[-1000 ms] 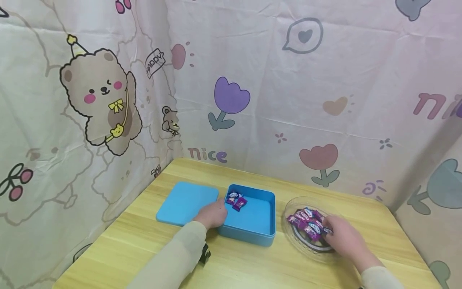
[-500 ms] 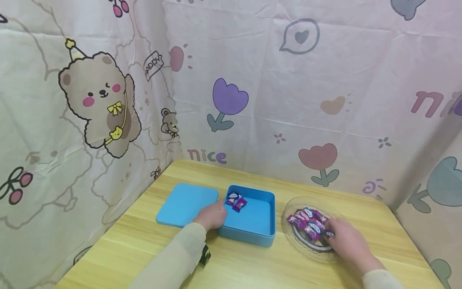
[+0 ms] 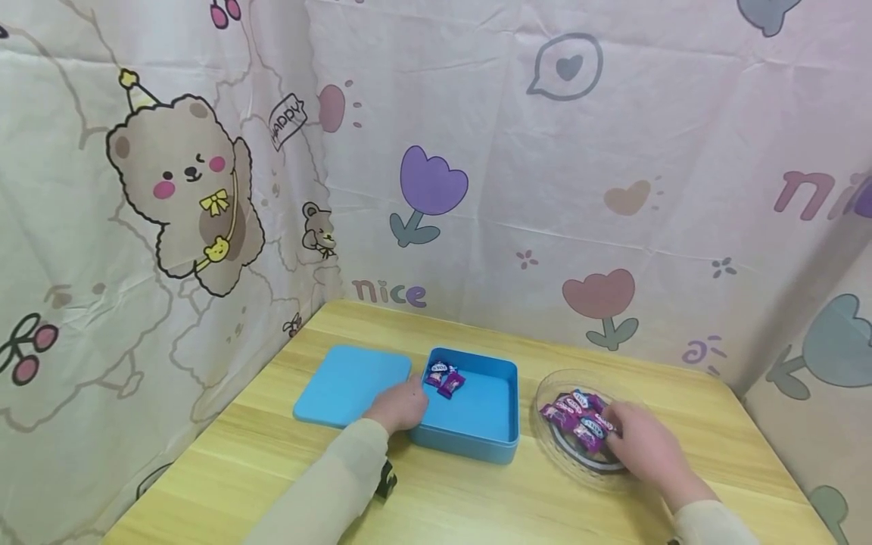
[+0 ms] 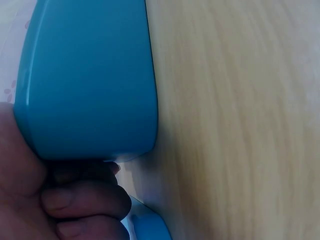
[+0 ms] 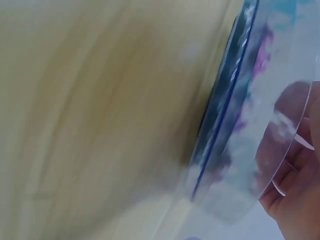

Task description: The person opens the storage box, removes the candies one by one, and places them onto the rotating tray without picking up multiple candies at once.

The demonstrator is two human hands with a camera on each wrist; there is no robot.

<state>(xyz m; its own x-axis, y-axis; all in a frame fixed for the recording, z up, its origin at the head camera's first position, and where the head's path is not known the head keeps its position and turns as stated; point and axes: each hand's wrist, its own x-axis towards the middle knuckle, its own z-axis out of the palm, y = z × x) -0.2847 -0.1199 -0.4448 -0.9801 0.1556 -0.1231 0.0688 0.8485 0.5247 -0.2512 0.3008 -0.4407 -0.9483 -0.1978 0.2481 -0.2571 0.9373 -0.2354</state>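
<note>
Right hand (image 3: 647,446) at the right side of the dish (image 3: 555,456), its fingers reaching inward over the rim to the candies (image 3: 577,416). Key relation: the heap lies just left of those fingers, the nearest pieces right at the tips and partly covered by them. No shared long axis; wrappers point every which way. Right hand is by far the nearer. Its fingers are bent, close together in the head view; tips hidden, so cannot tell whether they pinch a piece. Right wrist view shows them only blurred, through the clear wall.

Left hand (image 3: 398,405) at the left wall of the box (image 3: 463,445), fingers curled against the outside, the rest of the hand up at the rim; reads as a grip on the wall. Box sits left of the dish, a strip of bare table (image 3: 477,499) between them. A few more candies (image 3: 448,382) lie inside it, in the far left corner; the rest of its floor is bare.

Materials: box matte blue, likely plastic, squarish, rounded corners, low walls. Lid (image 3: 350,382) same blue, flat, lying left of the box. Dish clear and round, patterned wall, a dark-and-white ring showing near the base. Wrappers shiny, crinkled, purple with blue and white print. Table pale yellow, wood-grained. Cloth (image 3: 504,151) behind, creased, printed with tulips and bears.
</note>
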